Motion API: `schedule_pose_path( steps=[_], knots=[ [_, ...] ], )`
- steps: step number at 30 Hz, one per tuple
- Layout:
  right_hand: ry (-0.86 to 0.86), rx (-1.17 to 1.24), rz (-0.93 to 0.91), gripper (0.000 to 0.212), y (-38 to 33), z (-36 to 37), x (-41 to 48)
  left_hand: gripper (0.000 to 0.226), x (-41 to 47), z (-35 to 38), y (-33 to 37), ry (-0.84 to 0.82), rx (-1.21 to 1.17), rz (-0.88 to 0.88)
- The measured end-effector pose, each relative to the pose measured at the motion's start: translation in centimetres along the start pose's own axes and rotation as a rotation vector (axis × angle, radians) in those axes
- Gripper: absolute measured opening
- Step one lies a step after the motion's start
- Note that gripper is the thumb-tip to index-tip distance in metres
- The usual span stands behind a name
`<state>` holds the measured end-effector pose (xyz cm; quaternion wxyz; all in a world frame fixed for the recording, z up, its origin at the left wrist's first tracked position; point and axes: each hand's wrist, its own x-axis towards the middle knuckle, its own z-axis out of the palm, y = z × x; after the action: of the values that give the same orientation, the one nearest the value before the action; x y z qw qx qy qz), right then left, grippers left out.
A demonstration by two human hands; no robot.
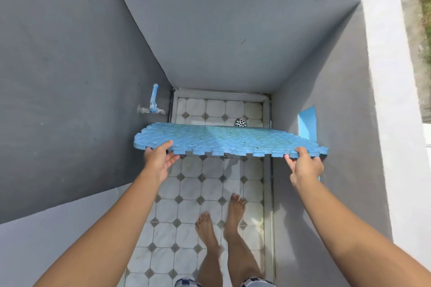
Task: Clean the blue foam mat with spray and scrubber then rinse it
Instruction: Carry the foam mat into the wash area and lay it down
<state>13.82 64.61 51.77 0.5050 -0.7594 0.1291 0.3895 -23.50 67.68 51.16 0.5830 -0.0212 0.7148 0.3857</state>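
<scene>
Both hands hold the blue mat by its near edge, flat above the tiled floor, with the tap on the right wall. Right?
Not quite: the head view shows the tap on the left wall. The left hand and right hand do hold the blue mat above the tiled floor.

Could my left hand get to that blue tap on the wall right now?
Probably not yet: the left hand grips the blue foam mat, which needs both hands. The blue tap sits just beyond, unobstructed.
</scene>
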Motion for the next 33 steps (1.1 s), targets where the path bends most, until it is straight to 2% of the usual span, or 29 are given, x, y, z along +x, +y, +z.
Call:
schedule_pose_path(
  steps=[2, 4, 10, 13, 18, 23, 27, 33],
  knots=[
    [0.016, -0.033, 0.002, 0.053, -0.1, -0.4, -0.5, 0.038, -0.3, -0.6, -0.3, 0.035, 0.043, -0.015],
    [0.0, -0.079, -0.044, 0.046, -0.1, -0.7, -0.8, 0.041, -0.4, -1.2, -0.9, 0.059, 0.107, -0.026],
    [-0.072, -0.075, -0.095, 0.044, 1.1, -1.4, -0.6, 0.046, 0.2, -1.8, -1.9, 0.014, 0.113, -0.052],
    [-0.107, -0.084, -0.042, 0.044, 2.3, -1.2, 0.9, 0.048, 1.6, -1.5, -2.2, -0.003, 0.089, -0.063],
    [-0.16, -0.02, 0.033, 0.069, 3.7, 1.3, 4.0, 0.053, 5.8, -0.4, -2.1, -0.014, 0.064, -0.063],
    [-0.211, 0.024, 0.076, 0.064, 3.8, 4.1, 8.4, 0.052, 9.4, 1.9, -3.2, -0.042, 0.028, -0.082],
    [-0.203, 0.021, 0.123, 0.075, 4.4, 5.8, 11.3, 0.052, 11.8, 3.2, -4.2, -0.061, -0.01, -0.064],
    [-0.223, -0.011, 0.207, 0.074, 6.5, 6.0, 13.4, 0.055, 14.7, 3.8, -3.9, -0.076, -0.026, -0.036]
  ],
)
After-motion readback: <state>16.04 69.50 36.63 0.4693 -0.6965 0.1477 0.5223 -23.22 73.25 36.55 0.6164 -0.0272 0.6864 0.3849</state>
